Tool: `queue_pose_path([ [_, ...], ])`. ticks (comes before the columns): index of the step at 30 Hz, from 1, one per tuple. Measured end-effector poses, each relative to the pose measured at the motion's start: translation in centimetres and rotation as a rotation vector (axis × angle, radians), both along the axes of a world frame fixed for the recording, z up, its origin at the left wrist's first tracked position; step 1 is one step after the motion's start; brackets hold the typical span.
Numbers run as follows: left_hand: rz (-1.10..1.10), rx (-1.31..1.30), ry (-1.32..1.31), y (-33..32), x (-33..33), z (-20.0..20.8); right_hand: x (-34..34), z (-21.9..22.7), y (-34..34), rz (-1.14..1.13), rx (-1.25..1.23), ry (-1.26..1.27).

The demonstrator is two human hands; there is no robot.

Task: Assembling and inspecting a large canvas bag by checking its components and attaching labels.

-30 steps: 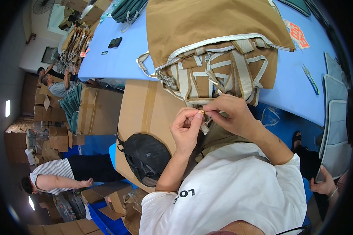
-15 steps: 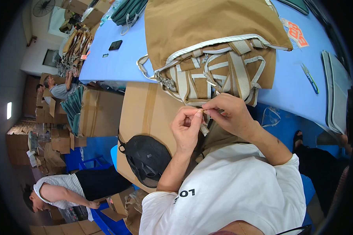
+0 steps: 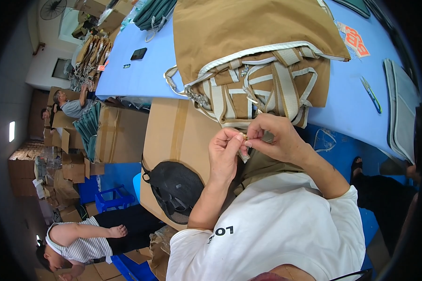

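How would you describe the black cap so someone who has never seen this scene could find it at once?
Start at the long blue table with the tan bags heaped on it, then drop to the tall brown cardboard box standing against its near edge. The black cap rests on that box's lower part, just left of the person's left forearm. It is the only black, rounded, mesh-textured thing among flat brown cartons.

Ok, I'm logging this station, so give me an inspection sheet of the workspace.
Surface: blue table, partly bare.
Job's things: tan bag with cream straps; small metal piece pinched between both hands.
Clutter: dark phone, blue pen-like tool, red tag.
Grips: left hand and right hand, fingertips together.
Cables: nothing seen.
Surroundings: cardboard box, black mesh bag, a seated person.
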State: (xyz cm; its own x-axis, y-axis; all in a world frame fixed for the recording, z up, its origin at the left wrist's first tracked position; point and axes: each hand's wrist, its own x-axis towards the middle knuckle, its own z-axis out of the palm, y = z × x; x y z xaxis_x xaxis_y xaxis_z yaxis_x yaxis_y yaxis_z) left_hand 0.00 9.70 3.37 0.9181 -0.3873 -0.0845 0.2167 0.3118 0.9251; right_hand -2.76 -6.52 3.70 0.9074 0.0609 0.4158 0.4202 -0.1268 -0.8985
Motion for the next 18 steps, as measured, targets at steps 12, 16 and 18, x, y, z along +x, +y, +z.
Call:
queue_pose_path([
  [12, -0.113, -0.068, 0.162, 0.1, 0.0, 0.0, 0.6, -1.0, -0.8, 0.062, -0.101, -0.144],
  [16, -0.127, -0.083, 0.181, 0.2, -0.2, 0.0, 0.8, -1.2, -0.8, 0.061, -0.120, -0.229],
  [18, -0.128, -0.087, 0.184, 0.1, -0.3, 0.0, 0.8, -1.1, -0.8, 0.048, -0.132, -0.236],
])
